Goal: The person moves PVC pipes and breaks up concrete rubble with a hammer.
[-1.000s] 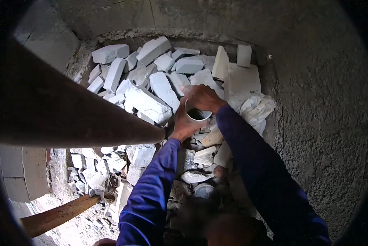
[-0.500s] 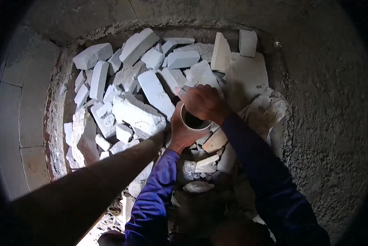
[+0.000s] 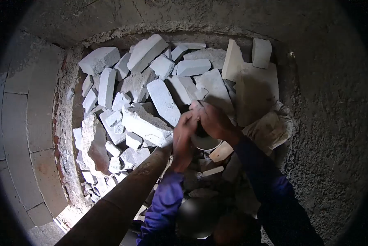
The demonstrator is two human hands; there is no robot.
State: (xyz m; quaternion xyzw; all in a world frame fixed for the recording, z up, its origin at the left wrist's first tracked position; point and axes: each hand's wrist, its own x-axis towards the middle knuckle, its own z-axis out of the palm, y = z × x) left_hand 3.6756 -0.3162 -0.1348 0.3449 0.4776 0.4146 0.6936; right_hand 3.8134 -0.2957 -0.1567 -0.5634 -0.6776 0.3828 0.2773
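Observation:
A pale, round, open-topped pipe or tube (image 3: 208,145) stands among broken blocks, its front rim visible and its inside dark. My left hand (image 3: 184,137) is at the pipe's left side, closed, its fingertips raised against my right hand. Over the far side of the opening, my right hand (image 3: 212,121) is curled closed, its thumb side meeting the left fingers. What the fingers pinch is hidden between them. White broken blocks (image 3: 163,97) lie just beyond both hands. A tan block piece (image 3: 221,152) lies right of the rim.
A long thick pole (image 3: 122,194) slants from the lower left toward my left hand. Rough concrete walls surround the rubble. A large pale slab (image 3: 257,86) and a crumpled sheet or bag (image 3: 270,129) lie at right. A dark rounded shape (image 3: 200,215) is below.
My left hand has come off its wrap around the pipe's left side and up to my right hand. The view has shifted, so the rubble appears lower and farther right.

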